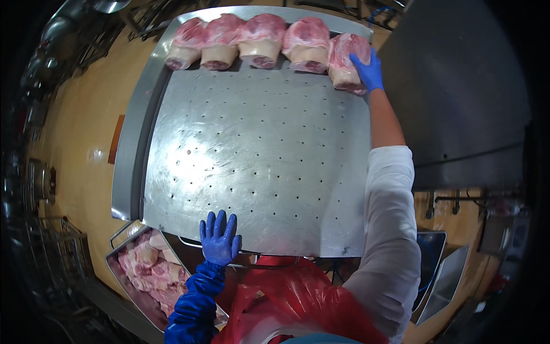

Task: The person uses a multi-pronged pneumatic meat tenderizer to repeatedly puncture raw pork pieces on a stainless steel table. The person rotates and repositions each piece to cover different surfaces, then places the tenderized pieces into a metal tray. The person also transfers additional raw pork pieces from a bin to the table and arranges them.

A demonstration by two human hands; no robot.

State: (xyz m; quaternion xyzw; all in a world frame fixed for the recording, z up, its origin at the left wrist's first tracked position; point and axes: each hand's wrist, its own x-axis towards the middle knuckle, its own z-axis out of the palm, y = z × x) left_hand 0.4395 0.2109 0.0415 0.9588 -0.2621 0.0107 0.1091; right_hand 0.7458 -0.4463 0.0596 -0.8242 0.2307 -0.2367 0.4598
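My right hand [370, 73], in a blue glove, grips the outer side of a raw pork leg piece [346, 77] at the far right corner of a perforated steel table [258, 142]. Its thumb lies over the red meat and the fingers go down the outer side, partly hidden. To the left of that piece, more pork leg pieces [262, 43] stand in a row along the far edge, cut shank ends towards me. My left hand [220, 238], also blue-gloved, lies palm down with fingers spread at the table's near edge, holding nothing.
At the lower left, a steel tub [112, 262] holds several raw meat pieces [150, 266]. A raised metal rail [133, 159] borders the table's left side. A large grey steel panel [447, 99] stands to the right. Another steel bin [444, 284] is at the lower right.
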